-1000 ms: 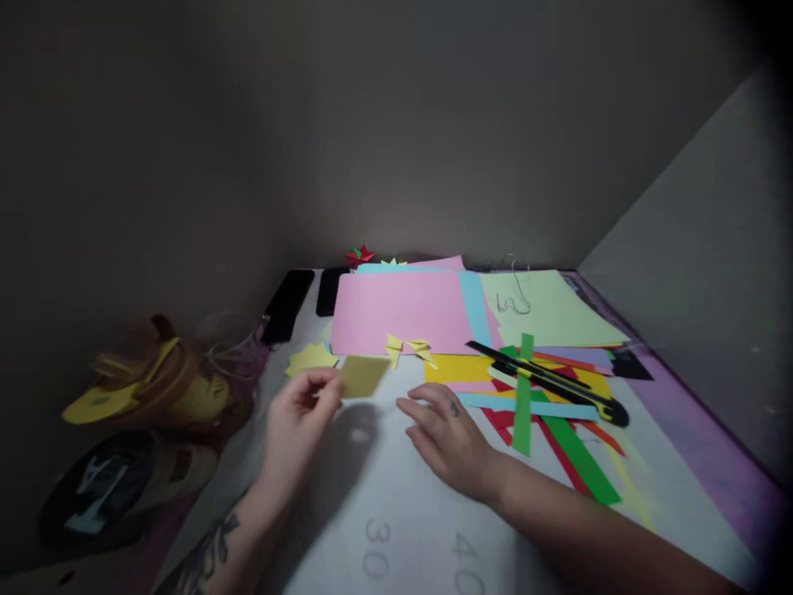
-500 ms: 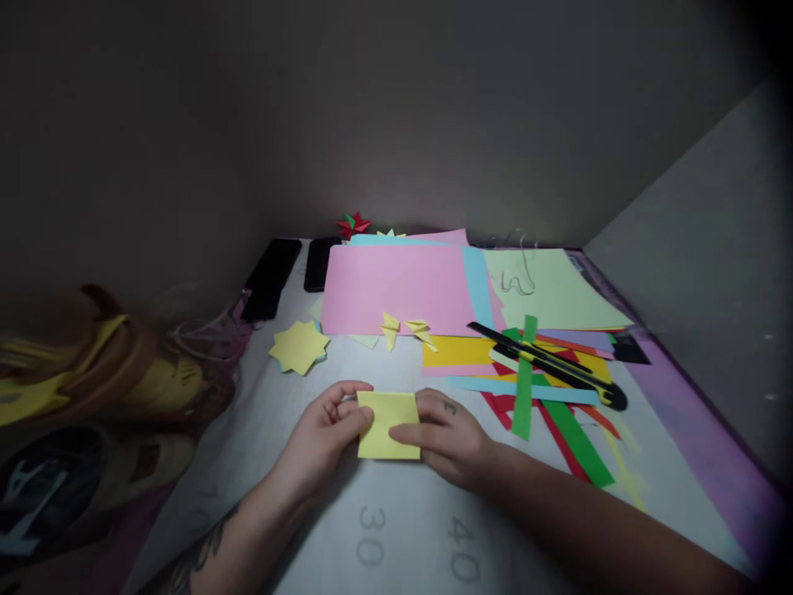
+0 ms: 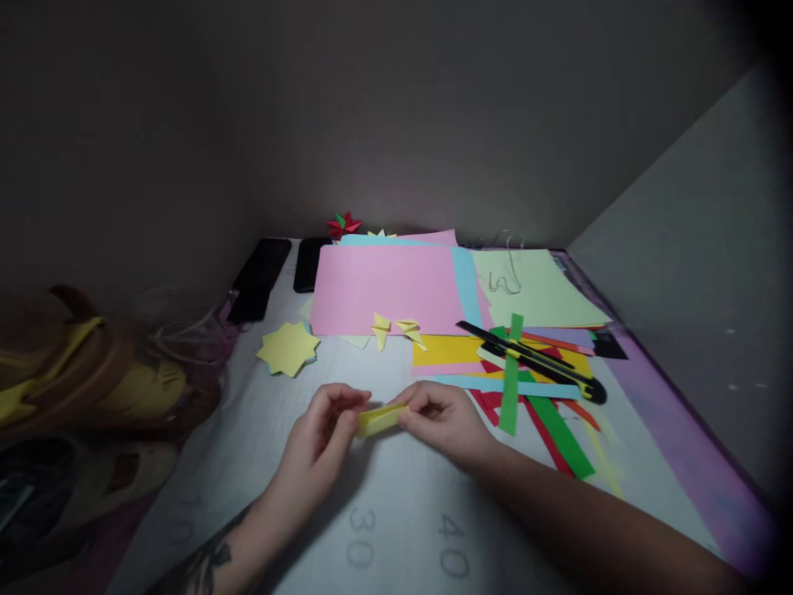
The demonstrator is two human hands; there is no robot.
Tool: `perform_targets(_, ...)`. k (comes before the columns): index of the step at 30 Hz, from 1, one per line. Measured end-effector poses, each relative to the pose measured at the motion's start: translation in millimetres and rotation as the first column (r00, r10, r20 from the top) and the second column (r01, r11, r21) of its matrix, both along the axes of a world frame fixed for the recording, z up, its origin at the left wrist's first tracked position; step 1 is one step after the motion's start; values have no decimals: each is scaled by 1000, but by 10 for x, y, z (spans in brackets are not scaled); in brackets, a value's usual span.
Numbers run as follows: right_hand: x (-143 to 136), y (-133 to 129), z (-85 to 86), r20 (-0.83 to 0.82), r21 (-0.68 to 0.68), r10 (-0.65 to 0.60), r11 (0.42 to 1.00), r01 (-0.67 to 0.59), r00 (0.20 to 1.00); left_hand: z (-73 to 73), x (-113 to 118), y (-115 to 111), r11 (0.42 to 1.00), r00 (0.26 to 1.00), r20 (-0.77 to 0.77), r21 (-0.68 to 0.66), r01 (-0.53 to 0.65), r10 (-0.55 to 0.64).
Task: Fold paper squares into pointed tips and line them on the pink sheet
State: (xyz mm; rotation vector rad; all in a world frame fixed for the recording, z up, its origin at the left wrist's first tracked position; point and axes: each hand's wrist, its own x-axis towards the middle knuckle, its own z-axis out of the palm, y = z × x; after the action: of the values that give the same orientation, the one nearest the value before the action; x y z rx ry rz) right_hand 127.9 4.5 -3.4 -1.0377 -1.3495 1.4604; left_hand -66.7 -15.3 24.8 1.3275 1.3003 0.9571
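Yellow paper square [image 3: 381, 422] shifts from flat to doubled over; left hand [image 3: 320, 434], right hand [image 3: 450, 423] pinch ends; likely light, soft, best held at edges.

You look through a single camera worn on your head, facing forward and down over the tabletop [image 3: 396, 512]. It takes in your left hand [image 3: 325, 434] and right hand [image 3: 449, 421] at close range, with the far wall [image 3: 396, 124] beyond and another wall [image 3: 700, 240] angling along the right.
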Motion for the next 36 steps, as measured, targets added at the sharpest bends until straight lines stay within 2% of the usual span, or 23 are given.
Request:
perform_targets(2, -23, -9, 9, 17, -26, 0, 1000, 1, 1000, 4, -3, -22, 990, 992, -119, 126, 61, -46)
perform_targets(4, -39, -20, 23, 26, -44, 6, 999, -5, 1000, 17, -2, -31, 971, 971, -224, 196, 133, -88)
perform_targets(8, -59, -30, 38, 4, -77, -2, 997, 3, 1000, 50, 6, -12, 963, 966, -256, 244, 110, -45)
perform_targets(16, -117, -52, 43, -86, -102, -107, 990, 98, 991, 55, 42, -6, 984, 980, -201, 174, 46, -11)
perform_targets(36, -158, -69, 15, -111, -235, -108, 969, 79, 988, 49, 74, -35, 1000, 991, -129, 9, -27, 28)
